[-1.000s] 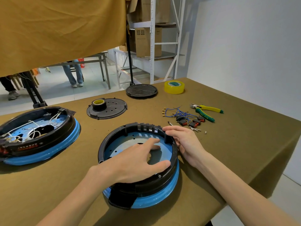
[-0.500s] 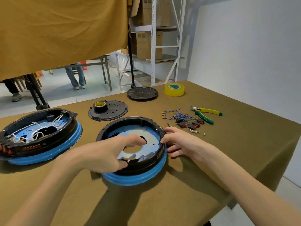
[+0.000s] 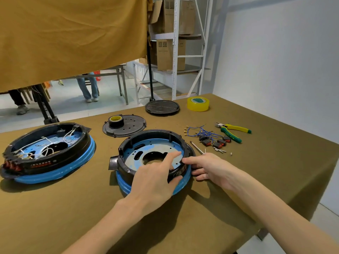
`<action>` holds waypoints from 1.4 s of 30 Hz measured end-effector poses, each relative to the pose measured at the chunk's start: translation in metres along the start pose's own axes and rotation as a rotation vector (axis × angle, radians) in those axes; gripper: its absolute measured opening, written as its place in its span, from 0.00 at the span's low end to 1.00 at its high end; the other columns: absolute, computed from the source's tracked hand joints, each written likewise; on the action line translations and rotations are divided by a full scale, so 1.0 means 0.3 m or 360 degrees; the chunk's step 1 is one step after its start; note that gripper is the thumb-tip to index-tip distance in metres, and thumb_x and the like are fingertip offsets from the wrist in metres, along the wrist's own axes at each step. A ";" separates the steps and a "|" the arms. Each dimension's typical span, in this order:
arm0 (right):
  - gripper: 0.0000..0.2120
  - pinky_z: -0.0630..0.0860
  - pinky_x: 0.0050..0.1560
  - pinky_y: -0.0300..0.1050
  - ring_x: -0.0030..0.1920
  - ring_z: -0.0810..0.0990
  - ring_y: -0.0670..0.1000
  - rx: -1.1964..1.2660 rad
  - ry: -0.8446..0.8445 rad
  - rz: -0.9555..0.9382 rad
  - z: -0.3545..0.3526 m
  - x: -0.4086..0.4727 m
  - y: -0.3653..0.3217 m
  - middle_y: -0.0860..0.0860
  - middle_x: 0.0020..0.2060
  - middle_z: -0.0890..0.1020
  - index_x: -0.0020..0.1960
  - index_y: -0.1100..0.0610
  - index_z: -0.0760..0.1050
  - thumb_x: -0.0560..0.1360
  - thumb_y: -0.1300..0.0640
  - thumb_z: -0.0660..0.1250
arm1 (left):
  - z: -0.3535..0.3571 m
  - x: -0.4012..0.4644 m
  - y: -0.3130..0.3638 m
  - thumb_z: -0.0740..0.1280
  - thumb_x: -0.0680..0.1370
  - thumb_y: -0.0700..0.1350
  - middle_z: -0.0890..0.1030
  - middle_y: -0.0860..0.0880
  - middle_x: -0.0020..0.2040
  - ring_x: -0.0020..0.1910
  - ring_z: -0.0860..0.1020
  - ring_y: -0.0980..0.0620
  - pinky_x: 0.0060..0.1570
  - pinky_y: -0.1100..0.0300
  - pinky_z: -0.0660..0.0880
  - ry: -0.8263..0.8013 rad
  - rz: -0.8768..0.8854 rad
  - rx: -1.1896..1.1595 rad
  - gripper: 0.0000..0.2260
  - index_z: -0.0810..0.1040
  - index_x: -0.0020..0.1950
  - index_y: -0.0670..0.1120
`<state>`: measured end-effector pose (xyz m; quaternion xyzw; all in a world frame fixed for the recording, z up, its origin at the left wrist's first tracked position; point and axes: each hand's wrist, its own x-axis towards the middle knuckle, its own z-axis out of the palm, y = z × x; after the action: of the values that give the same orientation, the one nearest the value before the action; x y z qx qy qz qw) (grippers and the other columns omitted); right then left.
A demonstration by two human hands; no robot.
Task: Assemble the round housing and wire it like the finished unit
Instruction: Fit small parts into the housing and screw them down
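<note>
The housing [image 3: 154, 158] sits near the middle of the tabletop [image 3: 275, 162], towards its near edge: a black ring on a blue base, with a holed blue plate inside and no wires fitted yet. The left hand [image 3: 156, 182] grasps the ring's near wall, thumb outside and index finger laid straight on the plate within. The right hand [image 3: 207, 167] holds the right side of the rim, fingers curled loosely against the outer wall. The housing looks stiff and fairly heavy, likely hard plastic over metal, so the rim should be the safe hold; the blue base looks smooth and may slide on the cloth. The finished unit [image 3: 47, 153] lies by the left edge, white wires looped inside. The wires [image 3: 201, 132], switches [image 3: 216, 142] and cutters [image 3: 233, 132] lie towards the right edge, thin and easily snagged.
</note>
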<state>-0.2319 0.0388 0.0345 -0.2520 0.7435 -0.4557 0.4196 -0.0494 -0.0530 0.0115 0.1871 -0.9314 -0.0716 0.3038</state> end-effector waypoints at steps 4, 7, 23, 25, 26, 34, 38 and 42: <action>0.41 0.82 0.53 0.48 0.57 0.83 0.55 -0.0052 -0.0022 0.0003 0.010 -0.019 -0.024 0.58 0.67 0.78 0.75 0.59 0.66 0.70 0.43 0.79 | -0.046 0.005 -0.015 0.72 0.77 0.57 0.83 0.61 0.42 0.42 0.82 0.60 0.40 0.62 0.80 0.0020 0.0020 -0.0142 0.25 0.67 0.70 0.65; 0.36 0.84 0.55 0.55 0.55 0.86 0.58 0.0259 -0.0200 0.0066 0.005 -0.036 -0.030 0.60 0.65 0.78 0.72 0.56 0.69 0.70 0.48 0.79 | -0.075 0.008 -0.023 0.72 0.77 0.56 0.84 0.62 0.45 0.46 0.82 0.62 0.46 0.61 0.81 -0.0044 0.0022 -0.0200 0.25 0.66 0.71 0.66; 0.29 0.84 0.48 0.61 0.57 0.84 0.67 0.1045 -0.0420 0.0121 0.001 -0.087 -0.062 0.67 0.64 0.79 0.71 0.56 0.70 0.72 0.61 0.76 | -0.089 0.015 0.060 0.86 0.55 0.49 0.81 0.45 0.58 0.57 0.81 0.43 0.61 0.46 0.77 0.0153 0.0138 0.0580 0.42 0.74 0.65 0.43; 0.27 0.84 0.51 0.58 0.57 0.85 0.65 0.1009 -0.0465 -0.0011 -0.008 -0.098 -0.080 0.66 0.61 0.82 0.70 0.59 0.71 0.74 0.58 0.75 | -0.114 0.026 0.055 0.85 0.56 0.47 0.79 0.46 0.58 0.56 0.79 0.45 0.60 0.50 0.76 0.0226 0.0128 0.0448 0.41 0.73 0.65 0.43; 0.25 0.84 0.53 0.57 0.57 0.85 0.62 0.0885 -0.0461 -0.0102 -0.017 -0.098 -0.087 0.64 0.58 0.84 0.69 0.60 0.73 0.75 0.55 0.74 | -0.131 0.033 0.048 0.84 0.57 0.47 0.78 0.46 0.58 0.55 0.77 0.47 0.60 0.52 0.75 0.0265 0.0119 0.0385 0.40 0.73 0.66 0.43; 0.19 0.71 0.55 0.34 0.60 0.78 0.43 -0.0234 0.0505 -0.0945 -0.014 -0.044 -0.069 0.41 0.57 0.80 0.65 0.46 0.74 0.77 0.42 0.71 | -0.323 0.151 -0.011 0.80 0.64 0.44 0.76 0.52 0.56 0.51 0.75 0.54 0.52 0.55 0.77 0.0533 -0.0257 -0.0132 0.32 0.72 0.65 0.47; 0.26 0.76 0.59 0.38 0.61 0.78 0.38 -0.0051 0.0191 -0.0945 0.026 0.000 -0.056 0.35 0.60 0.77 0.70 0.43 0.66 0.76 0.40 0.71 | -0.413 0.221 -0.050 0.68 0.65 0.48 0.83 0.52 0.52 0.49 0.82 0.51 0.47 0.50 0.82 0.0431 -0.0869 -0.0984 0.23 0.78 0.60 0.51; 0.05 0.76 0.42 0.34 0.47 0.82 0.38 -0.0108 0.0449 -0.1055 0.001 0.033 -0.043 0.38 0.46 0.82 0.58 0.47 0.75 0.84 0.55 0.64 | -0.389 0.199 -0.112 0.67 0.75 0.40 0.87 0.42 0.44 0.37 0.84 0.44 0.36 0.52 0.79 0.0110 -0.1340 -0.1476 0.07 0.84 0.49 0.45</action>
<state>-0.2369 0.0252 0.0419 -0.4280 0.6865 -0.5724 0.1338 -0.0145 -0.1095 0.1293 0.3889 -0.6396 -0.5757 0.3290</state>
